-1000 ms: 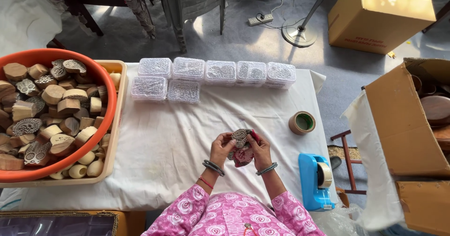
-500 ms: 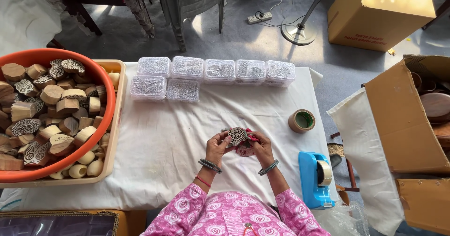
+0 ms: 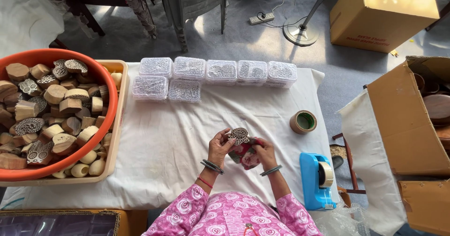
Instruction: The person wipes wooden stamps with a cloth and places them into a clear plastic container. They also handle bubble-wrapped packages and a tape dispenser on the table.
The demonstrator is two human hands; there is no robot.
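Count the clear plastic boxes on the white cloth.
7. Five clear plastic boxes sit side by side in the back row along the far edge of the table; two more sit in front of that row's left end. None seems hidden.

Lower part of the carved wooden printing block (image 3: 240, 135) hidden behind the left hand (image 3: 219, 148) and the red floral cloth (image 3: 243, 154). Orange plastic tub (image 3: 101, 77) cut off at left edge. Contents of the clear lidded plastic boxes (image 3: 220, 71) too small to tell. Open brown cardboard box (image 3: 403, 119) cropped at right edge.
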